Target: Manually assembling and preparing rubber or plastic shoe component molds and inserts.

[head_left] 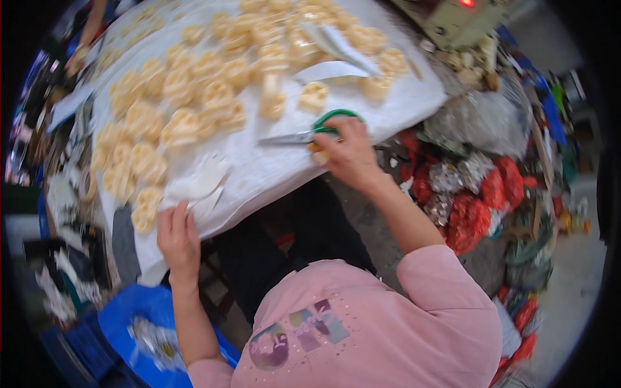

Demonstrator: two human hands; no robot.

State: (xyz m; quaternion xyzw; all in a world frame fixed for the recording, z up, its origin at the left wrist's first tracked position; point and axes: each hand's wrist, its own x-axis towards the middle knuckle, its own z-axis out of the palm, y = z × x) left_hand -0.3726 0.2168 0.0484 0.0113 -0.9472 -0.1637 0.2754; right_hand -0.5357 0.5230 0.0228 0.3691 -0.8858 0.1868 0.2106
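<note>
My right hand (349, 152) is closed round green-handled scissors (334, 120) above the front right part of the white-covered table (272, 171). The scissors' blades point left, blurred by motion. A small yellowish piece (319, 154) shows by the fingers of that hand; I cannot tell whether it is held. My left hand (178, 242) rests at the front left edge, fingers stretched forward beside loose white cut pieces (197, 181). Many pale yellow moulded pieces with holes, some in bundles (220, 97), cover the table beyond both hands. One piece (314, 96) sits just past the scissors.
White strips (339, 70) lie among the pieces at the far right. A pale machine (453, 26) with a red light stands beyond. Red bags (469, 216) and clear plastic (485, 119) are heaped at right; a blue bag (139, 343) is below left. Another person's arm (90, 29) shows far left.
</note>
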